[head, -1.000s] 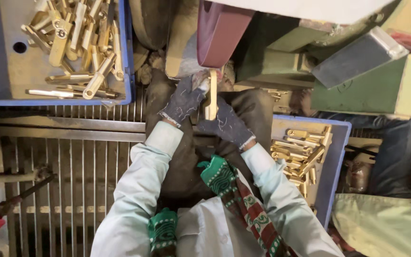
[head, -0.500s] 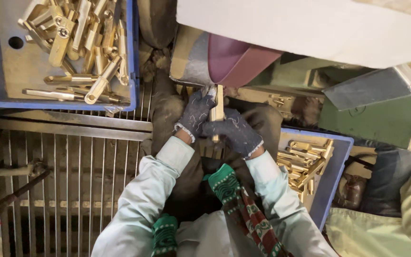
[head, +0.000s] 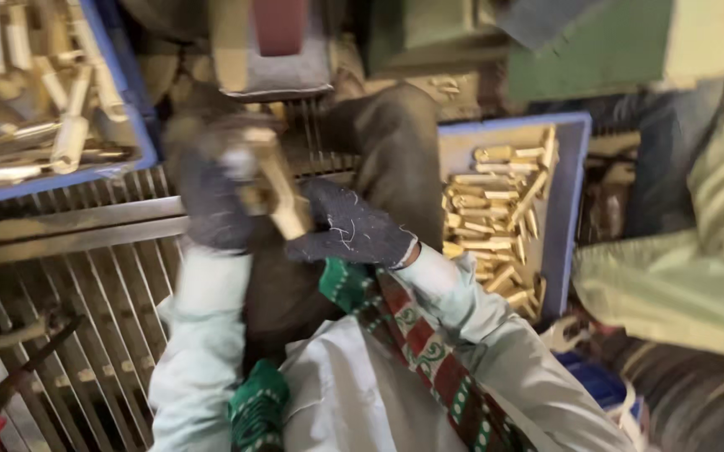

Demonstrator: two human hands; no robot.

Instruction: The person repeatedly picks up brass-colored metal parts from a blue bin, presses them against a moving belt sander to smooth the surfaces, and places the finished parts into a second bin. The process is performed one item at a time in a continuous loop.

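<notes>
Both my hands wear dark knitted gloves and grip one long brass part (head: 276,186) between them. My left hand (head: 211,197) holds its upper end, blurred by motion. My right hand (head: 352,230) holds the lower end, just above my lap. The part sits below the maroon belt of a sanding machine (head: 278,42), apart from it.
A blue tray (head: 131,125) of brass parts lies at the upper left, and another blue tray (head: 567,192) of brass parts stands at my right. A metal grate floor (head: 85,285) spreads to the left. Another person's sleeve (head: 680,285) is at the far right. Pliers (head: 18,368) lie at the lower left.
My hands have pulled the brass part down and away from the belt toward my lap, and the view has swung closer and leftward.
</notes>
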